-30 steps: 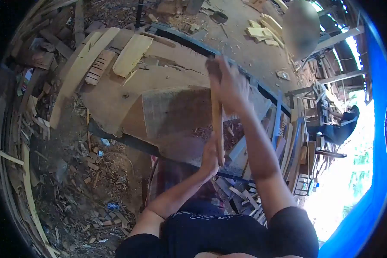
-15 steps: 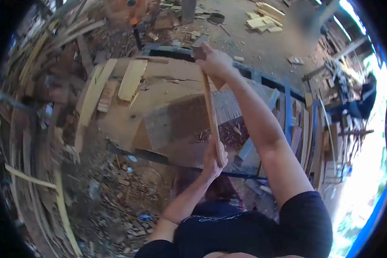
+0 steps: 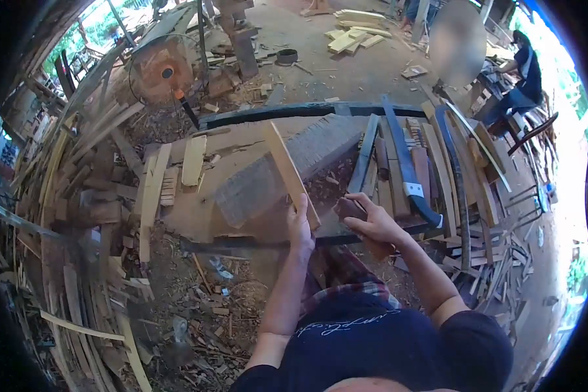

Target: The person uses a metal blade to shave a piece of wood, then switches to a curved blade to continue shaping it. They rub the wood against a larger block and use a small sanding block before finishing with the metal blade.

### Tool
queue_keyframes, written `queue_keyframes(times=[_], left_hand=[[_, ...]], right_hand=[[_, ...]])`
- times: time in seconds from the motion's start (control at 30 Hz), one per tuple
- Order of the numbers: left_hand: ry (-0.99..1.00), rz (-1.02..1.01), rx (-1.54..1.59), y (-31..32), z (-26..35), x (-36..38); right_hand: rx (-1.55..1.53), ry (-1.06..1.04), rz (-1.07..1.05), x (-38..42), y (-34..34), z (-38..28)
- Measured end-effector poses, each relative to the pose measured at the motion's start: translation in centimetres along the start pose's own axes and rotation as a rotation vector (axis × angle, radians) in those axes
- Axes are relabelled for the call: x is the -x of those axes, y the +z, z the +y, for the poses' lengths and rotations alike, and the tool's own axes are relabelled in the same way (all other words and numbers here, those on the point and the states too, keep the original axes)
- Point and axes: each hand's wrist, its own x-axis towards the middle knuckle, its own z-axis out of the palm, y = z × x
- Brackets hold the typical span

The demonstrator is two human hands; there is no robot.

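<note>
My left hand (image 3: 300, 225) is closed round the near end of a flat wooden strip (image 3: 283, 160), which tilts up and away over the bench. In my right hand (image 3: 375, 225) is a brown block (image 3: 349, 209), gripped from above just right of the strip's near end. Part of the block shows below the palm; its exact kind I cannot tell. Behind the strip, a thick grey squared timber (image 3: 242, 193) lies slantwise on the worktop (image 3: 183, 219). Dark wood shavings (image 3: 330, 179) are scattered beside it.
A blue-bladed handsaw (image 3: 402, 153) and several wood strips (image 3: 441, 170) lie at the bench's right. Pale boards (image 3: 194, 160) rest on its left. Offcuts (image 3: 209, 307) litter the floor. Another person (image 3: 526, 72) sits at the far right.
My right hand has come back from the strip's far end to near my body, carrying the block. The strip now leans more to the left, and the view has tilted up.
</note>
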Motion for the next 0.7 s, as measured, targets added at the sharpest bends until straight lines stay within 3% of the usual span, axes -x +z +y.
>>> queue_keyframes(times=[0.07, 0.17, 0.27, 0.33, 0.37, 0.47, 0.6, 0.7], left_hand=[[-0.001, -0.022, -0.027, -0.1, 0.0, 0.8], [-0.025, -0.092, 0.015, 0.1, -0.2, 0.5], [-0.123, -0.181, 0.121, 0.2, 1.3, -1.2], [-0.376, -0.303, 0.374, 0.6, 3.2, -2.3], [-0.369, -0.152, 0.319, 1.6, 3.8, -2.2], [-0.31, -0.036, 0.301, 0.1, 1.3, -5.1], [-0.272, -0.045, 0.293, 0.3, 0.2, -3.3], [-0.105, -0.096, 0.314, 0.7, -0.1, -2.4]], right_hand=[[-0.174, 0.129, -0.015, 1.8, -0.1, 0.3], [-0.143, 0.0, -0.011, 3.4, 0.9, 2.4], [-0.244, 0.038, -0.054, 4.7, 1.6, 2.3], [-0.266, 0.014, -0.053, 5.0, 2.1, 3.5], [-0.315, 0.029, -0.055, 5.0, 2.3, 4.0], [-0.405, 0.047, -0.045, 5.7, 2.3, 4.4], [-0.541, 0.12, -0.021, 6.4, 2.0, 5.2], [-0.628, 0.128, -0.001, 6.7, 1.8, 5.9]])
